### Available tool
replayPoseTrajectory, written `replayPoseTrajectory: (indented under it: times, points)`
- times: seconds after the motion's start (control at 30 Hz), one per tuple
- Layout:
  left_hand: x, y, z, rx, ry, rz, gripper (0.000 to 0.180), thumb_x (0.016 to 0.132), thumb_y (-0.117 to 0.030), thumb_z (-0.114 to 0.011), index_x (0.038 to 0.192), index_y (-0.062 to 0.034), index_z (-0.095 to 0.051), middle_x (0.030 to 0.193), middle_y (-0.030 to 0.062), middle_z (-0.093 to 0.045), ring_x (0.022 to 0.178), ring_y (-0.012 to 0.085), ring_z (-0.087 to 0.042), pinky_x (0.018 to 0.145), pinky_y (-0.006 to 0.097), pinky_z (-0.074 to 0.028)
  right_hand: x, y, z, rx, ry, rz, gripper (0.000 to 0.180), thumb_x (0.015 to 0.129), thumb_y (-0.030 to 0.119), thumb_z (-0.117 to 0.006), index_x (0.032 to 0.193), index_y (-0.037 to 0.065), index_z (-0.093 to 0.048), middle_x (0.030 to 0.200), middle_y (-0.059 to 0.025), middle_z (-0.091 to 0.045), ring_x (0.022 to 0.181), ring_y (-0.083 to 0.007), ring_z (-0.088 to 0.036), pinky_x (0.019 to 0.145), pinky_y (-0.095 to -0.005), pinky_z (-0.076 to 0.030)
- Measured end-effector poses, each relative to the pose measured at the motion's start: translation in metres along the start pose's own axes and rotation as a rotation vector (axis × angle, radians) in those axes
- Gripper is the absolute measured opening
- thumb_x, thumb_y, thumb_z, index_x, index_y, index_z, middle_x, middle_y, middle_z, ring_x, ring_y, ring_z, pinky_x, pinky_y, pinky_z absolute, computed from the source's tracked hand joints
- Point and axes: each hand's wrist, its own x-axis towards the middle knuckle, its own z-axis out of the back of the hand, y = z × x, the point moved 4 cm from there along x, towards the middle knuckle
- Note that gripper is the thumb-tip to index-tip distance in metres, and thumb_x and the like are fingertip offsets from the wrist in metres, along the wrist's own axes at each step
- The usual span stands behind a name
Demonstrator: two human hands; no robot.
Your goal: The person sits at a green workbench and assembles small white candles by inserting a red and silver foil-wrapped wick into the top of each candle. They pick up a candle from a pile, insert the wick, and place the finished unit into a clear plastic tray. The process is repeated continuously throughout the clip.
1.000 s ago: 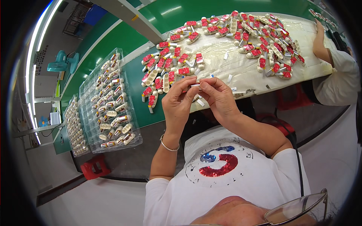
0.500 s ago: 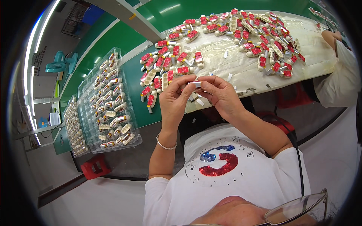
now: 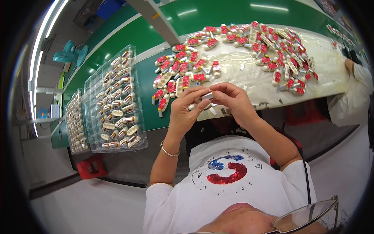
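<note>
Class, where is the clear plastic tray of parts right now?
In the head view, the clear plastic tray lies on the green table, left of both hands.

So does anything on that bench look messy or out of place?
Somewhat. The red-and-cream parts lie loose at all angles on the bench, unlike those seated in the clear tray. Small white bits are scattered near the edge. Nothing looks broken.

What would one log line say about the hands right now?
left hand: pinching small white part | right hand: pinching same part | below: green table | left: clear tray
</note>
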Motion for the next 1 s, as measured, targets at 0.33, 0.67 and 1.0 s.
replayPoseTrajectory:
  times: [0.33, 0.67, 1.0]
  points:
    - [-0.025, 0.030, 0.159, -0.029, -0.513, 0.209, 0.022, 0.087, -0.009, -0.068, 0.106, 0.0021, -0.069, 0.096, 0.0036, -0.068, 0.078, 0.0051, -0.058, 0.068, 0.019, -0.048, 0.053, 0.029, 0.002, -1.321, -0.006, 0.655, 0.032, 0.082, 0.004, -0.064, 0.113, 0.003, -0.063, 0.124, -0.0154, -0.058, 0.120, -0.0315, -0.051, 0.101, -0.0388, -0.041]
    - [-0.033, 0.156, 0.390, 0.572, -0.891, 0.223, 0.023, 0.083, -0.020, -0.070, 0.100, -0.0035, -0.071, 0.082, 0.0040, -0.067, 0.070, 0.0139, -0.057, 0.064, 0.029, -0.046, 0.048, 0.023, 0.016, -1.442, 0.014, 0.747, 0.016, 0.081, -0.008, -0.056, 0.091, 0.000, -0.065, 0.124, -0.0148, -0.058, 0.123, -0.0306, -0.050, 0.102, -0.0385, -0.040]
    - [0.018, 0.228, 0.477, 1.006, -0.420, 0.194, 0.016, 0.082, -0.006, -0.060, 0.097, 0.0004, -0.065, 0.100, 0.0193, -0.064, 0.094, 0.0351, -0.061, 0.084, 0.041, -0.048, 0.040, 0.024, 0.012, -1.477, -0.152, 0.669, 0.021, 0.076, 0.017, -0.075, 0.091, 0.005, -0.066, 0.091, -0.0112, -0.059, 0.086, -0.0297, -0.058, 0.077, -0.0391, -0.046]
